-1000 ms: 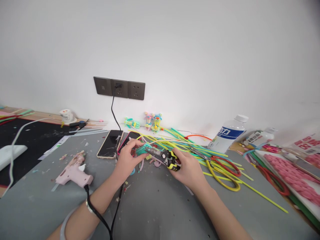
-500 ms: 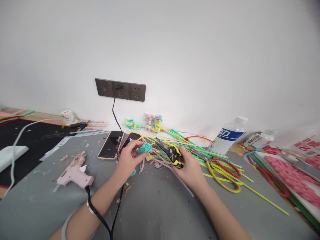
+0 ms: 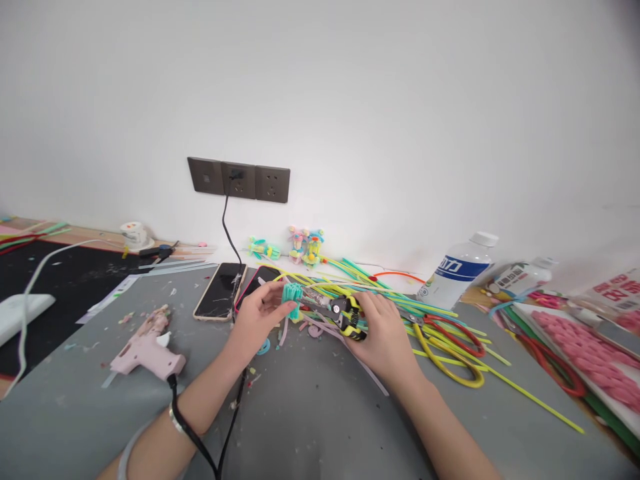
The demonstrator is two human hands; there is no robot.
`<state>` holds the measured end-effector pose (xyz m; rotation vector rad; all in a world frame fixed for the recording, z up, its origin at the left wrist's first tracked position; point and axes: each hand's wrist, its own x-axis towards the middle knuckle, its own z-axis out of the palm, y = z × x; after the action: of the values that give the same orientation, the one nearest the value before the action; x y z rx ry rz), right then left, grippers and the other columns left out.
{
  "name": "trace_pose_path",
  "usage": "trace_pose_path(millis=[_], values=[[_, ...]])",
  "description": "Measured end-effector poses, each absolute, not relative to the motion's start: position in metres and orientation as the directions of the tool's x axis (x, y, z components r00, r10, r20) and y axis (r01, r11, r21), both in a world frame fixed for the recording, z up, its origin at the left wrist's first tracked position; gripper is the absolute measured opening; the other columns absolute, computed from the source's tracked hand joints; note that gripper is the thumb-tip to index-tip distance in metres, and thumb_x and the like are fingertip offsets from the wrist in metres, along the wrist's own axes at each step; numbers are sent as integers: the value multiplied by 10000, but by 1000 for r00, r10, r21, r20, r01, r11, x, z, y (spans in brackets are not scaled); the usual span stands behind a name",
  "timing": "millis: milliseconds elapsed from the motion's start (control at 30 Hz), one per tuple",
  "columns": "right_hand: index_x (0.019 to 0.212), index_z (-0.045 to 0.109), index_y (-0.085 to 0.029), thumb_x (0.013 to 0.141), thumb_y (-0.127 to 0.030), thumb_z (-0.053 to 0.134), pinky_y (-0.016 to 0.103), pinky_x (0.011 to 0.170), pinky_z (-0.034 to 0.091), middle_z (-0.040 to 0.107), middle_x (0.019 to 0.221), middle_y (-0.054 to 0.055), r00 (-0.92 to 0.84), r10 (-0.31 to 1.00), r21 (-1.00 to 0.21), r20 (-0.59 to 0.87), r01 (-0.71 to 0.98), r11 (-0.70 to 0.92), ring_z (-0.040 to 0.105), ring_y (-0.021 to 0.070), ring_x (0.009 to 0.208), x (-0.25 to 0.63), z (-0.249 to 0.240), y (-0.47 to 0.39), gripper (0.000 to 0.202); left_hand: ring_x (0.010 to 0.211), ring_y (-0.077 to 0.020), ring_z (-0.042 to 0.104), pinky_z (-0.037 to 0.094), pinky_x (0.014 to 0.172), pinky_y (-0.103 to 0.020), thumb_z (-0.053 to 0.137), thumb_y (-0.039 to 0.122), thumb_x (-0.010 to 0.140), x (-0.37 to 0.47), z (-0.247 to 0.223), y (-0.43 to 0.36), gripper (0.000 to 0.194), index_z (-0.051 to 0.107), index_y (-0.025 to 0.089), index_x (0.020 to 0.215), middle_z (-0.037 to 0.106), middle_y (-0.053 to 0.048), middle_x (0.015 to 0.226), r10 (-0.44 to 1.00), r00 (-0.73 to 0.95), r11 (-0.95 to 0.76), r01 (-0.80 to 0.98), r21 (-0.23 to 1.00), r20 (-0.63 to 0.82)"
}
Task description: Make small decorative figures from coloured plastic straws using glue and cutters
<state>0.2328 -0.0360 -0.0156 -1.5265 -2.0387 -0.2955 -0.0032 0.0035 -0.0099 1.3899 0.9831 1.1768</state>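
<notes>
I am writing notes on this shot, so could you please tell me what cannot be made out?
All in the head view:
Teal bundle: partly covered by the left hand.
Pliers: handle ends, hidden by the right hand.
Pink-edged phone: partly behind the left hand.
White device: cut off by the left edge.

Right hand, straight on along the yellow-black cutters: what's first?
Likely the turquoise bundle in the left hand; the tips of the cutters look right beside it, perhaps touching, though depth is unclear.
</notes>
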Motion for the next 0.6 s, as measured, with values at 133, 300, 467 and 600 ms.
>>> trace_pose_path(millis=[133,300,467,600], values=[[1046,518,-206,723,-235,617,375,775,380,611,919,101,-196,777,-73,599,952,296,537,305,874,235,-11,-38,340,921,-211,660,552,773,-316,746,345,743,-3,-12,4,336,646,177,1016,711,-74,972,965,188,-188,0,982,184],[1051,504,-200,700,-217,600,355,744,386,614,937,98,-160,806,-157,570,941,298,545,293,862,238,-15,-36,363,919,-206,624,511,701,-279,743,317,750,-5,-13,5,282,654,182,981,676,-64,964,951,194,-261,79,962,242],[1025,522,-202,712,-227,601,342,735,384,653,927,93,-190,805,-175,562,924,340,571,282,851,235,-16,-36,323,926,-200,606,484,711,-273,726,281,763,-6,-11,5,253,660,194,991,672,-54,1001,943,187,-302,139,943,275],[922,519,-213,687,-199,586,322,696,374,655,869,73,-212,823,-190,527,915,357,572,263,795,229,-14,-38,245,884,-188,609,469,725,-275,695,254,770,-6,-9,5,236,662,194,996,683,-50,1018,935,180,-332,151,931,304]])
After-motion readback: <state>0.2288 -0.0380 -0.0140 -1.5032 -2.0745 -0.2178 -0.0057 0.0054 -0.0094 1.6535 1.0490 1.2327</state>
